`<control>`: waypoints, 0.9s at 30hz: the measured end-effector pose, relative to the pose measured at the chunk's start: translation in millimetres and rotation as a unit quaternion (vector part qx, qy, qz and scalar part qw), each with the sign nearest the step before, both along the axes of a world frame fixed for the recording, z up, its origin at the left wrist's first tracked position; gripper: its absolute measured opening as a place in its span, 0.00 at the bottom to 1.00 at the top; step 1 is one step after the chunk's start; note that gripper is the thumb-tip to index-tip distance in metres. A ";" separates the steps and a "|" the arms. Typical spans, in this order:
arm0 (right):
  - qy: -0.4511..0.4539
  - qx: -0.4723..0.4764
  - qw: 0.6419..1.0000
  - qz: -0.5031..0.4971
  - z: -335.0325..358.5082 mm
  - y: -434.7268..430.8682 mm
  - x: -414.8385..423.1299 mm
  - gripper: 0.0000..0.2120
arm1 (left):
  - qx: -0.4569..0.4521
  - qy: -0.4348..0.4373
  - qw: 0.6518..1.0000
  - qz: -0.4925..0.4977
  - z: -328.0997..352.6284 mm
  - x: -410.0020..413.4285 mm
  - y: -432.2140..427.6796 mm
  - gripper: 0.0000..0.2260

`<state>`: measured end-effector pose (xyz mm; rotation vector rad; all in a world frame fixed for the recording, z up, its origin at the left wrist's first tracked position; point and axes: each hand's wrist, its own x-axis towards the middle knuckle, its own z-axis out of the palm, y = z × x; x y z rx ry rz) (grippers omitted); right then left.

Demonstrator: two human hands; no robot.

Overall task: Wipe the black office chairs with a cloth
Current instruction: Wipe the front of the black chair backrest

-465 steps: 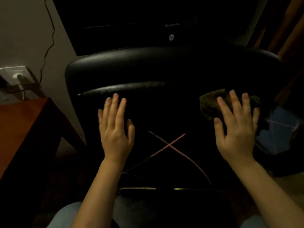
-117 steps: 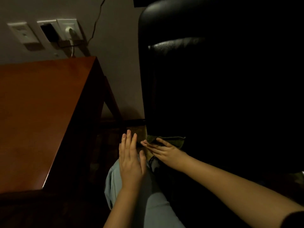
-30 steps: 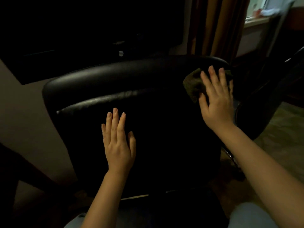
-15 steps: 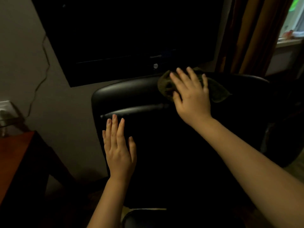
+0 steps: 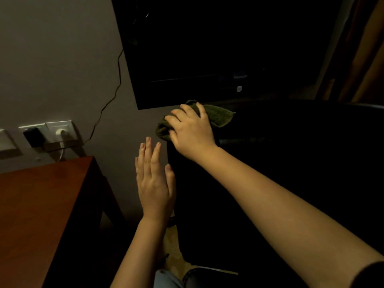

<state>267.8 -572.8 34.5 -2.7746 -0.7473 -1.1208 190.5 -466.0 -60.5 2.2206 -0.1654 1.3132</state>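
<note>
The black office chair (image 5: 291, 163) fills the right half of the view, its backrest towards me. A dark green cloth (image 5: 218, 116) lies over the backrest's top left corner. My right hand (image 5: 191, 129) is on the cloth, its fingers curled over it and bunching it round the corner. My left hand (image 5: 154, 179) hovers flat, fingers straight and together, just left of the backrest's left edge, and holds nothing. Whether it touches the chair is unclear.
A brown wooden table (image 5: 41, 204) stands at the lower left, close to the chair. Wall sockets (image 5: 60, 132) with plugs and a cable sit on the wall behind it. A dark TV screen (image 5: 218, 48) hangs above the chair. Curtains (image 5: 365, 59) are at the right.
My right hand has slid the cloth leftwards along the top of the backrest, from its right end to its left corner. My left hand has stayed flat near the backrest's left side.
</note>
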 end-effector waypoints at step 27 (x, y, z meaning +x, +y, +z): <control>-0.074 0.196 0.964 -0.164 -26.5 -344.6 -93.8 0.24 | 0.141 -0.005 0.972 -0.186 42.9 13.8 -228.1 0.22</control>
